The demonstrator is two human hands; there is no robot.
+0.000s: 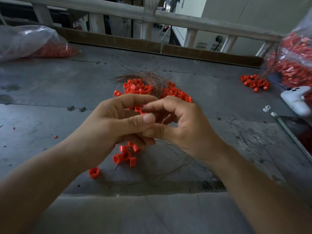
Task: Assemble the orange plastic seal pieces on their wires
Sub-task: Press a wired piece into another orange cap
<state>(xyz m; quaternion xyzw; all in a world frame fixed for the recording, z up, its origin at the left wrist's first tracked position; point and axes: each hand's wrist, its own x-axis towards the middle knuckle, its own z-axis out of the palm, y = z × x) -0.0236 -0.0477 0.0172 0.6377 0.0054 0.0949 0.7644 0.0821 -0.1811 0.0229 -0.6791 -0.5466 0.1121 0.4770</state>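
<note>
My left hand (116,125) and my right hand (184,127) meet above the grey table (50,102), fingertips pinched together. Between them an orange seal piece (140,109) shows, gripped by both hands. Several more seal pieces hang on wires (130,153) below my left palm, held in its lower fingers. A thin wire (170,147) trails out under my right hand. Behind the hands lies a pile of loose orange pieces (152,90) with a bundle of copper wires (148,76) on top. One piece (94,172) lies alone near my left wrist.
A clear bag of orange pieces (30,43) lies at the far left. Another bag (293,61) with wired seals stands at the right, a small heap (255,82) beside it. A white controller (297,100) and a dark tray (298,132) are at the right edge. A railing (152,16) borders the back.
</note>
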